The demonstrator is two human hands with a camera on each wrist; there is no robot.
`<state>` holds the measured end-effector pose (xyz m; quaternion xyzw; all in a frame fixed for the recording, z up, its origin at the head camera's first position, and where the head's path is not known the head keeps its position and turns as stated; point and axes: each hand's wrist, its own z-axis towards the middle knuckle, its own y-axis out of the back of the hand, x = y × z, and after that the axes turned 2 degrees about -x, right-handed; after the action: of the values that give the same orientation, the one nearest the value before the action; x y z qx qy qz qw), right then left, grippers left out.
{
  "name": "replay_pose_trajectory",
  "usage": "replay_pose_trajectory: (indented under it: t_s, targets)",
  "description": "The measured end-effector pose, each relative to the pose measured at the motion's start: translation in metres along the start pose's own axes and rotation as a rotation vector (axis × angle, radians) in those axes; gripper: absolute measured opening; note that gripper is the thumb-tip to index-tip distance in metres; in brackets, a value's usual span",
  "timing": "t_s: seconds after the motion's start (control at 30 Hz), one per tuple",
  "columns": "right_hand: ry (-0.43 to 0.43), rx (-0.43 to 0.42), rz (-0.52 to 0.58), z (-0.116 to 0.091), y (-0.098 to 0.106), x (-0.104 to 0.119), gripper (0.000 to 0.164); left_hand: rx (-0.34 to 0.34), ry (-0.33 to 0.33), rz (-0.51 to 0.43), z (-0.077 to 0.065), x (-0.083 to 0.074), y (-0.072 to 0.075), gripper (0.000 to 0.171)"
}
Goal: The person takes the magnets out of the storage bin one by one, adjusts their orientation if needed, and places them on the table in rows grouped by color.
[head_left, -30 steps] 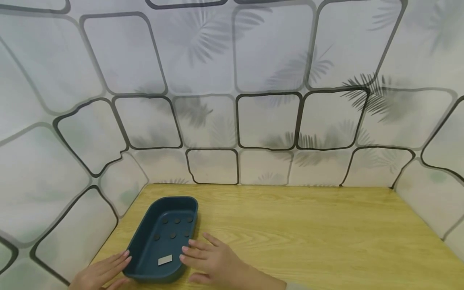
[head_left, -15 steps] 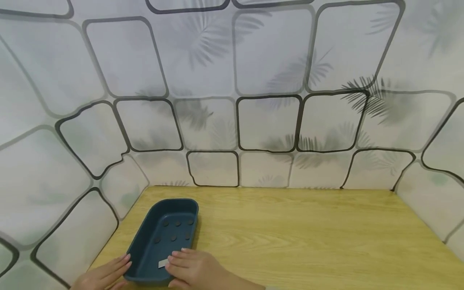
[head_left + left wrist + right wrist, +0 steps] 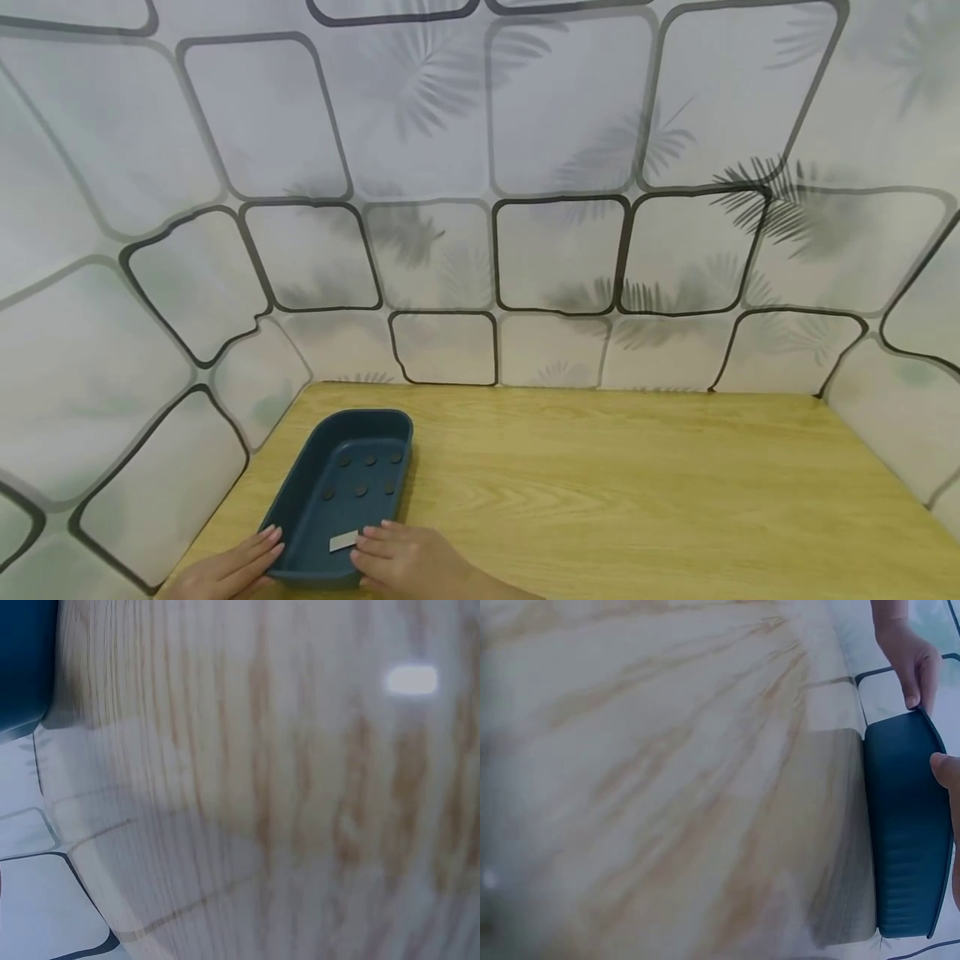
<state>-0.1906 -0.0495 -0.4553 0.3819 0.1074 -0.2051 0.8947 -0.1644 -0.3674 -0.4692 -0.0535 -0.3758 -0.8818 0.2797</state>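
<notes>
A dark blue oblong plastic tray [image 3: 303, 500] with rounded corners and raised walls sits on the left part of the table. On its floor are several dark round discs [image 3: 361, 491] and a small white rectangular piece [image 3: 343, 541]. My left hand [image 3: 225, 568] holds the left wall near the front, fingers over the rim. Opposite it, my right hand [image 3: 408, 560] grips the right front wall; its fingers reach inside, beside the white piece. In the right wrist view, the right thumb [image 3: 946, 769] lies against the tray's outer side, and the left hand [image 3: 910, 660] pinches the far rim.
A light wood-grain table [image 3: 600, 492] extends to the right of the tray. Patterned cloth or paper walls [image 3: 555, 250] with dark rounded outlines and leaf prints enclose it at the back and both sides. A bright light reflection shows on the tabletop in the left wrist view.
My right hand has moved left from beside the tray onto its right front rim, its spread fingers coming together over the wall. The left hand and the tray have stayed nearly in place.
</notes>
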Motion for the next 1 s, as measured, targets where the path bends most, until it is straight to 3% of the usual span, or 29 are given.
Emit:
replay_pose_trajectory:
  t_s: [0.13,0.37,0.53,0.73,1.0]
  targets:
    - [-0.002,-0.023,-0.015,-0.001,-0.004,0.001,0.022,-0.032,0.005,0.021,0.002,-0.002,-0.001,0.039]
    - [-0.024,-0.086,-0.048,-0.005,-0.006,-0.001,0.015,0.056,0.079,-0.092,0.007,-0.011,0.001,0.043]
    - [-0.016,-0.125,-0.057,-0.006,-0.007,-0.002,0.015,-0.013,0.040,-0.073,0.010,-0.010,-0.005,0.039]
    - [0.000,-0.165,-0.092,-0.008,-0.007,-0.004,0.016,-0.017,0.106,-0.066,0.011,-0.017,-0.007,0.038]
    - [-0.005,-0.189,-0.053,-0.016,-0.006,-0.006,0.016,-0.073,0.091,-0.091,0.016,-0.020,-0.014,0.034]
